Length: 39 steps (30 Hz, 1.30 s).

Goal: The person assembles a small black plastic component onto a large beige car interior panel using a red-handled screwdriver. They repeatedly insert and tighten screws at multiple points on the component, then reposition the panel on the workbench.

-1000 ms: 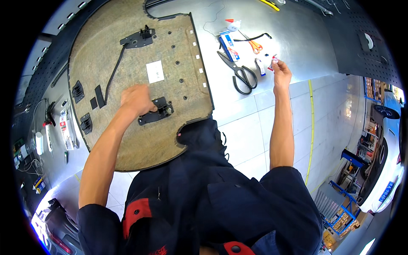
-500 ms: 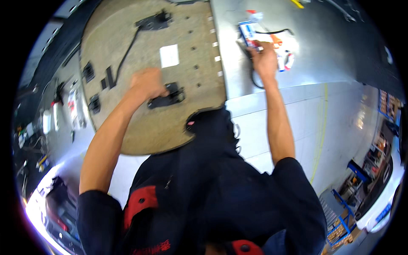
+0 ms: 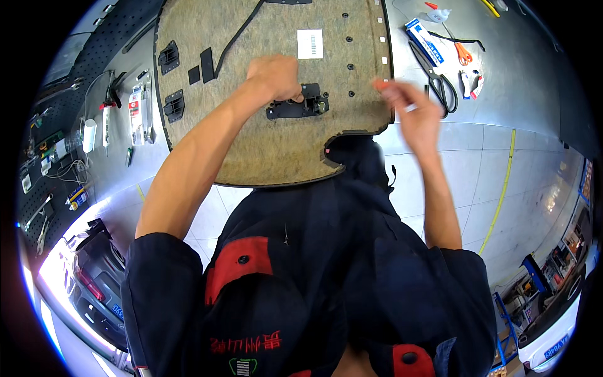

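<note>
Touching the black bracket [image 3: 295,112]: left hand [image 3: 275,75], fingers curled into a fist, thumb tip against the bracket's raised part.
Right hand [image 3: 419,119]: held over the right edge of the brown panel [image 3: 251,160], fingers bent, apart from the bracket.
Grip: motion blur hides whether the right hand holds anything small, and the left hand's curled fingers hide whether it grasps the bracket or only presses it; I cannot tell.
Black bracket: on the near half of the panel, which lies over the worktop [image 3: 502,94] and reaches toward the person's body.
Step in hand: appears to be work at this bracket, judging by the left thumb on it.
Next move: seems to call for a steady left hand and a careful approach by the right hand.
Panel label [image 3: 309,44]: a white rectangle with a dark printed block like a barcode, farther from the person than the bracket.
Box [image 3: 426,42]: long, white and blue, printed lettering, lying beside black-handled shears [image 3: 440,88].
Small tube [image 3: 465,85]: white and blue, its print too tiny to read.
Garment [image 3: 245,308]: dark, red stitched lettering across the chest, a green-edged emblem [image 3: 243,366] beside it.
White car [image 3: 559,336]: lower right, with a blue number plate.
</note>
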Each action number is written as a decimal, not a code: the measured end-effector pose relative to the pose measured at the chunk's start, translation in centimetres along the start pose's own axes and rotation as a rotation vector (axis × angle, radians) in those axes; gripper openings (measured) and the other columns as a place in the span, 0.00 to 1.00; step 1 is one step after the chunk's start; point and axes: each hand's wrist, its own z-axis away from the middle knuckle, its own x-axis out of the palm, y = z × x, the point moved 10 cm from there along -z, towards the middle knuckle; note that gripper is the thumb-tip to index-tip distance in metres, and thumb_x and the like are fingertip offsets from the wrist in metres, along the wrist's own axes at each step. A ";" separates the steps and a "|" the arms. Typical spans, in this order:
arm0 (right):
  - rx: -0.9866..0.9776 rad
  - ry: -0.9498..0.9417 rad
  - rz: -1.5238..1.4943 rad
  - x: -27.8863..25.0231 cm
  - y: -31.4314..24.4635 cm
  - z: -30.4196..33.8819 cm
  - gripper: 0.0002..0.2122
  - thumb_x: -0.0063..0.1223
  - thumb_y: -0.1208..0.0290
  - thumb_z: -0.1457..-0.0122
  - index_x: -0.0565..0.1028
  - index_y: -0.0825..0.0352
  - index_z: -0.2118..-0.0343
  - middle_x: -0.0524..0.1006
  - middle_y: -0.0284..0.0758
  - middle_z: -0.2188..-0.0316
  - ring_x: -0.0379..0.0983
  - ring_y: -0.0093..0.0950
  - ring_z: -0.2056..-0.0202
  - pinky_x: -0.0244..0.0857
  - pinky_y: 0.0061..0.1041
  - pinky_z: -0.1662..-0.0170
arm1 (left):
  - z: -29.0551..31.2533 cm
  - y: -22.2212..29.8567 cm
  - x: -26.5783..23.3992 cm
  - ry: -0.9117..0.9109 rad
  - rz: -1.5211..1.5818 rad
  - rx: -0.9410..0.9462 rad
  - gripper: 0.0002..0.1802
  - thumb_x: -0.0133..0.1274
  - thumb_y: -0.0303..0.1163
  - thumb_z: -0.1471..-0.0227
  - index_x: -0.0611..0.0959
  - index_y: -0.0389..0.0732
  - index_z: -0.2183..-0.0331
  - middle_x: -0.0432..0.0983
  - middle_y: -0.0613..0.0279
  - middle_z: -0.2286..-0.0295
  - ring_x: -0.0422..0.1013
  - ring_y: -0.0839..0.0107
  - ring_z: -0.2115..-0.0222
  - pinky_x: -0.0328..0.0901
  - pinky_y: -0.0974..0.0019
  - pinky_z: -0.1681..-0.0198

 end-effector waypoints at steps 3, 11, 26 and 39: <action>-0.110 -0.164 0.004 6.2 -1.2 3.1 0.07 0.62 0.70 0.42 0.83 0.67 0.63 0.81 0.41 0.71 0.79 0.35 0.71 0.72 0.29 0.64 | -0.4 0.5 -0.2 0.015 -0.010 0.030 0.25 0.71 0.48 0.61 0.88 0.34 0.72 0.84 0.47 0.70 0.81 0.50 0.65 0.74 0.52 0.60; 0.107 -0.353 0.042 10.2 0.1 2.1 0.08 0.61 0.70 0.45 0.82 0.69 0.66 0.82 0.44 0.69 0.80 0.41 0.69 0.72 0.34 0.64 | -0.3 0.4 -0.2 0.012 -0.027 0.012 0.26 0.71 0.49 0.61 0.88 0.33 0.72 0.84 0.49 0.71 0.81 0.53 0.65 0.74 0.54 0.60; 0.158 -0.310 0.016 10.4 0.8 0.8 0.09 0.61 0.71 0.48 0.83 0.69 0.67 0.82 0.43 0.73 0.80 0.39 0.70 0.73 0.33 0.64 | -0.1 0.3 -0.3 -0.025 -0.011 -0.015 0.25 0.70 0.48 0.58 0.88 0.33 0.70 0.84 0.50 0.69 0.81 0.56 0.64 0.74 0.56 0.60; 0.232 -0.327 0.015 10.5 0.8 0.5 0.09 0.60 0.70 0.49 0.84 0.69 0.68 0.82 0.46 0.74 0.81 0.40 0.71 0.74 0.33 0.63 | -0.8 0.0 0.3 -0.013 -0.027 -0.025 0.26 0.72 0.50 0.61 0.88 0.35 0.70 0.84 0.50 0.68 0.81 0.53 0.63 0.73 0.54 0.59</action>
